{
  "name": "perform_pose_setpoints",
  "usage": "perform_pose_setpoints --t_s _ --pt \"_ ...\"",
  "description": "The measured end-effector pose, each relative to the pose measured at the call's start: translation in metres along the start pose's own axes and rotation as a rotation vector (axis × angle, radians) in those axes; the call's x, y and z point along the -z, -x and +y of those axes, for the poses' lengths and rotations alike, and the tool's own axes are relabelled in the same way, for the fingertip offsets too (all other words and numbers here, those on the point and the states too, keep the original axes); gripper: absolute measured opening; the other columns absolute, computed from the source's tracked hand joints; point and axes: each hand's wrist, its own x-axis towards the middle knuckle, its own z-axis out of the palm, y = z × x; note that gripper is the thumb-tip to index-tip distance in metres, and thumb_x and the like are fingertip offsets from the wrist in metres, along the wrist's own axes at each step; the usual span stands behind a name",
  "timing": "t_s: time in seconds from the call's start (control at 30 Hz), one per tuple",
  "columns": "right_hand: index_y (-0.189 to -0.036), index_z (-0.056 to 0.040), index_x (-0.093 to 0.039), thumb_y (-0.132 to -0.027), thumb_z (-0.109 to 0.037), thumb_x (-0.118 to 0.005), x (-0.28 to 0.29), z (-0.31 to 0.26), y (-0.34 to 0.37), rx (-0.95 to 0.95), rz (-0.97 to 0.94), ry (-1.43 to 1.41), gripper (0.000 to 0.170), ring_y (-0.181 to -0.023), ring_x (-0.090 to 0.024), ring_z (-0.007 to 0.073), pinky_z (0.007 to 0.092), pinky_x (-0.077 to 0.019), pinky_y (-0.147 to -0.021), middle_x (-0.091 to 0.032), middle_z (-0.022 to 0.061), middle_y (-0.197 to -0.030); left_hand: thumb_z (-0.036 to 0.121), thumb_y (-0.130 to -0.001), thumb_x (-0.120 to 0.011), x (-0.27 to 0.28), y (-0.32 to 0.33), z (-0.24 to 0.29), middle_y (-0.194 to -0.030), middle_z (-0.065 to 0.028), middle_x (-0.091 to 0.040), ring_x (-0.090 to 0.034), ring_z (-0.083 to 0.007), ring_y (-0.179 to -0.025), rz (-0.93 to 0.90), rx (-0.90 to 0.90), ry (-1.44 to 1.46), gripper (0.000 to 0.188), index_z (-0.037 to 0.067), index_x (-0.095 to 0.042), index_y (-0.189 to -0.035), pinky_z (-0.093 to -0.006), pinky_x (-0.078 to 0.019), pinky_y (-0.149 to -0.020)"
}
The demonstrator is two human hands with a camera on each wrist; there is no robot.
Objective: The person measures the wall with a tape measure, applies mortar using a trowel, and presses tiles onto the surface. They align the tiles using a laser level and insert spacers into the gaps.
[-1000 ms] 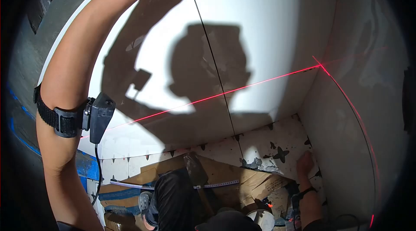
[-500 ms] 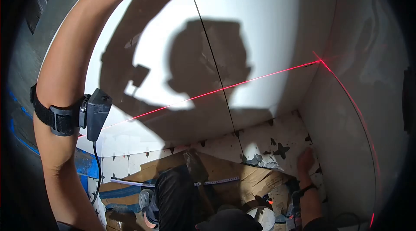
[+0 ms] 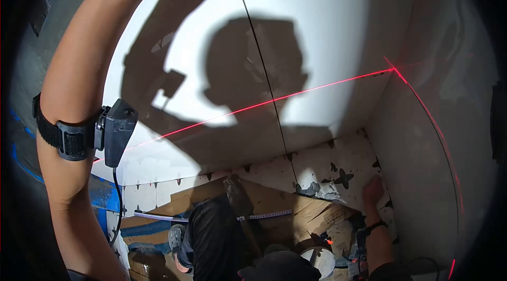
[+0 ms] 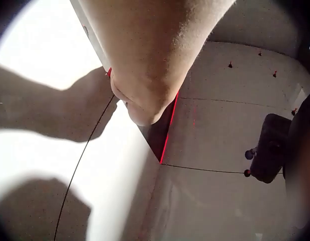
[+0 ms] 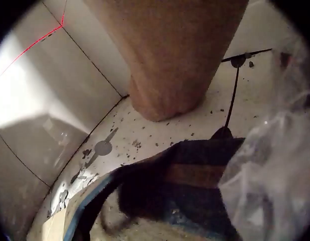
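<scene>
Raised along the left of the head view, the left arm reaches past the top edge. In the left wrist view the left hand is close to the white tiled wall; its fingers are hidden behind it, so any grip or contact cannot be made out. Low on the right, the right hand rests on the tiled floor near the wall corner. From the right wrist view this hand is seen from its wrist side, fingers hidden. A red laser line crosses the wall.
Cardboard covers part of the floor, with a measuring tape and a flat tool on it. A round white container stands near the right arm. Dark cross-shaped spacers sit in floor joints.
The left forearm has shifted slightly left and up in the head view. The laser line and floor also appear a little higher. The right hand stays by the corner.
</scene>
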Motion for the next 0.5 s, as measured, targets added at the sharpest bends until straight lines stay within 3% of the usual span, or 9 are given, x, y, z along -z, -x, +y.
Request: perform_pose_setpoints --t_s 0.5 --pt "-0.109 -0.0027 -0.059 -0.093 -0.011 -0.06 0.007 -0.004 -0.001 0.023 0.041 0.003 0.018 -0.092 -0.067 0.0437 0.053 -0.0524 -0.076 -0.066 0.0216 -0.103 0.015 -0.092 -0.057 -0.01 0.003 -0.013 -0.102 -0.0302 -0.069 -0.067 -0.045 -0.101 0.078 -0.09 -0.053 0.031 -0.006 -0.065 -0.113 -0.0472 -0.0523 -0.091"
